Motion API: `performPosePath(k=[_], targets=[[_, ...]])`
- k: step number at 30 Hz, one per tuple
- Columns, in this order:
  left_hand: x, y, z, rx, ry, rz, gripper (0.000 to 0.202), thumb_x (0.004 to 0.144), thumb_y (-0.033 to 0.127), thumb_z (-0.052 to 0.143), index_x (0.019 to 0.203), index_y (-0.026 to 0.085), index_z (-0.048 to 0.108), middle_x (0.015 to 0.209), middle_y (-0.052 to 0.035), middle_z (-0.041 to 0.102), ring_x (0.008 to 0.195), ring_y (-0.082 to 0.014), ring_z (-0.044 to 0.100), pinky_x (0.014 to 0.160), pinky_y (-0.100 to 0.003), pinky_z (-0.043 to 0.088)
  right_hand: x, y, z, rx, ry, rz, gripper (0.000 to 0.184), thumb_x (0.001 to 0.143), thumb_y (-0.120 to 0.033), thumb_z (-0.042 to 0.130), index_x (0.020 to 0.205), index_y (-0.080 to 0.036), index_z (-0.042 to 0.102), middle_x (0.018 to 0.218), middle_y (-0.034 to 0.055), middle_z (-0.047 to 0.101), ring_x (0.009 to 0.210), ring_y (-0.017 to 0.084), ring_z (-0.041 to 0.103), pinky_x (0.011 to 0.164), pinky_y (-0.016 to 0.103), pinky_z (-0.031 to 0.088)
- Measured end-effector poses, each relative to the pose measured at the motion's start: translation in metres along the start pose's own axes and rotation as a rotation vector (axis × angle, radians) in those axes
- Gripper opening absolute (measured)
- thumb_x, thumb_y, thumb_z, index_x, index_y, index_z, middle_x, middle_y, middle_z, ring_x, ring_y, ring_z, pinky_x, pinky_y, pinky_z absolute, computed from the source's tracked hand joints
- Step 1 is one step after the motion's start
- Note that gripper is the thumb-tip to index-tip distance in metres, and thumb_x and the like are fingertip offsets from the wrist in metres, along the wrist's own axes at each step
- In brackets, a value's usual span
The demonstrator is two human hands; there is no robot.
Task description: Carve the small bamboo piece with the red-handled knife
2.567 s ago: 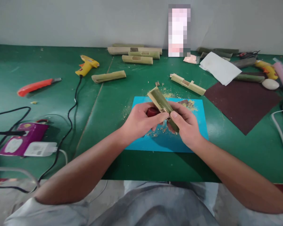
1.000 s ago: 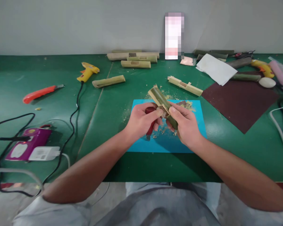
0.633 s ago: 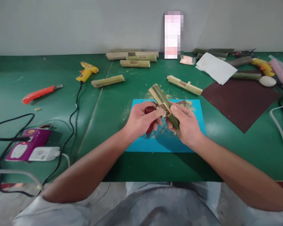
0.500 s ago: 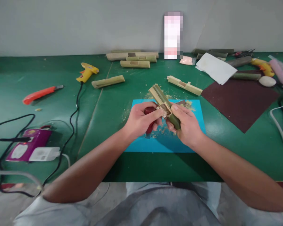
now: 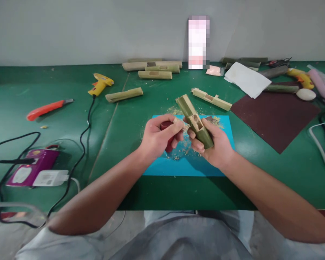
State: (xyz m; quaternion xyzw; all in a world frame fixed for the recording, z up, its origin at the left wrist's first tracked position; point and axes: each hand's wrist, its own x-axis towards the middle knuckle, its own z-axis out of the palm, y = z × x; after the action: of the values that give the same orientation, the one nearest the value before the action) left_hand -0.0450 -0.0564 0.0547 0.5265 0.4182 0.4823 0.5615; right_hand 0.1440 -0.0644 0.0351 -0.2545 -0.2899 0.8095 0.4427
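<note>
My right hand is closed around a short green bamboo tube with a rectangular hole cut in its side, holding it tilted above the blue mat. Just to its left, my left hand grips a red-handled tool; its blade is hidden behind my fingers. The thumb lies along the tool, close to the bamboo. Pale shavings and sawdust litter the mat under both hands.
On the green table lie several more bamboo pieces, one notched piece, a yellow glue gun with black cord, an orange utility knife, a purple box, dark sandpaper, white paper and tools at far right.
My left hand has drawn the red-handled tool away from the bamboo. My right hand has turned the tube so its rectangular hole faces up.
</note>
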Motion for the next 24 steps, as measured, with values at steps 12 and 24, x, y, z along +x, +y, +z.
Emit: performPosePath(k=[12, 24], targets=[[0.013, 0.007, -0.018, -0.072, 0.254, 0.245, 0.017, 0.086, 0.030, 0.083, 0.103, 0.028, 0.082, 0.069, 0.0045, 0.063, 0.050, -0.0089, 0.054, 0.050, -0.028, 0.041, 0.004, 0.006, -0.012, -0.279, 0.279, -0.250, 0.035, 0.088, -0.055, 0.077, 0.108, -0.026, 0.077, 0.095, 0.0030, 0.076, 0.088, 0.020, 0.068, 0.079, 0.034, 0.056], [0.019, -0.009, -0.032, 0.173, 0.533, 0.359, 0.052, 0.112, 0.071, 0.047, 0.102, 0.022, 0.064, 0.066, 0.0083, 0.066, 0.064, -0.0083, 0.068, 0.068, -0.035, 0.044, 0.007, 0.010, -0.020, -0.348, 0.276, -0.295, 0.033, 0.081, -0.037, 0.077, 0.113, -0.029, 0.077, 0.105, 0.0008, 0.079, 0.098, 0.022, 0.072, 0.096, 0.043, 0.060]])
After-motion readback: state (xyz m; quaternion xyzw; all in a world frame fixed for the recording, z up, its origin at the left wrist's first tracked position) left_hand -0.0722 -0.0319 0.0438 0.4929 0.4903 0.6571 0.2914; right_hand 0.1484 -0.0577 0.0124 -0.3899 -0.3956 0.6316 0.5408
